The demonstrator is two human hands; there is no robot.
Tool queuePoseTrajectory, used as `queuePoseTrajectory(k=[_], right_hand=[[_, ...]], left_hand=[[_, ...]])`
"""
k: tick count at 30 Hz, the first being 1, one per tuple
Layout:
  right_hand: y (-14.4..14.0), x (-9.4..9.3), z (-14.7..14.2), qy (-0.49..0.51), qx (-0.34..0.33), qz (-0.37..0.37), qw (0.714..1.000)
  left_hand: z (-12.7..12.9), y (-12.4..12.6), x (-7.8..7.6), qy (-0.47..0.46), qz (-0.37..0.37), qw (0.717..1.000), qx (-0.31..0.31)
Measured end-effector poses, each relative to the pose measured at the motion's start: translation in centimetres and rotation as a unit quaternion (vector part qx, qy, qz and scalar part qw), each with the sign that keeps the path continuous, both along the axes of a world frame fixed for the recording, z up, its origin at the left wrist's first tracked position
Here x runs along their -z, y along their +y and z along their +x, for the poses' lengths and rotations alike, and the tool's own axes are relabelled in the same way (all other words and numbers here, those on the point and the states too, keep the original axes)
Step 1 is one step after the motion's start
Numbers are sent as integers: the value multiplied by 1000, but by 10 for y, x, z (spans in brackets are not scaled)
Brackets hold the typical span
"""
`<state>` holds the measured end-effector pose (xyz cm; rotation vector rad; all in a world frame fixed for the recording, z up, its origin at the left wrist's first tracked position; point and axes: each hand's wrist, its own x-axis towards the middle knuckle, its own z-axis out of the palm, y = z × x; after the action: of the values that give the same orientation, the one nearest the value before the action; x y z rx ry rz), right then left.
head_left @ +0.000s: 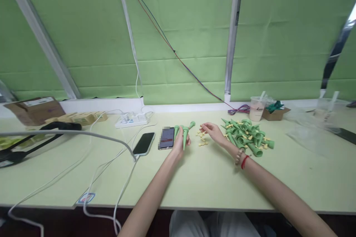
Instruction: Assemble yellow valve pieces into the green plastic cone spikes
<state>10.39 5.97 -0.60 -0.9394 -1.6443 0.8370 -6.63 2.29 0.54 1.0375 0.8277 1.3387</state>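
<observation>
A green plastic cone (185, 136), smooth and tapering to a point that aims down at the table, sits in the left hand (179, 140), whose fingers are curled tight around its wide upper part; a second green piece of the same kind (191, 124) pokes out just behind the hand. Beside it lies a scatter of small pale yellow bits (202, 139), and the right hand (213, 130) hovers over them with fingertips drawn together, though whether it actually pinches one is too small to tell. Its wrist wears a beaded bracelet and a red cord (244, 162). Just right of that hand a loose heap of green cones (247, 137) is mixed with more yellow bits. The pale green table (211, 181) is matte and flat, with two phones (157, 140) left of the hands, a white power strip (132, 119), trailing white cables, cardboard boxes and a plastic cup (256, 108) along the back edge. Green fabric blinds cover the wall behind. The screen of the nearer phone is blurred
</observation>
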Motion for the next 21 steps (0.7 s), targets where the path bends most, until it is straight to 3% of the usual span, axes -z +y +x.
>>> queuePoseTrajectory(k=[3,6,12,16,21], right_hand=[[-15,-2,14,84,17,-43,995],[-18,2,23,106,31,-38,993],[-24,9,21,100,39,-35,994],[-40,5,17,80,45,-29,995],[-50,1,17,103,66,-2,992]], left_hand=[[7,-1,-7,-8,22,1000,13],[14,7,-9,-16,21,999,36],[25,19,1,19,3,997,76],[28,12,7,10,-17,993,118],[23,-1,-1,-12,-43,985,164]])
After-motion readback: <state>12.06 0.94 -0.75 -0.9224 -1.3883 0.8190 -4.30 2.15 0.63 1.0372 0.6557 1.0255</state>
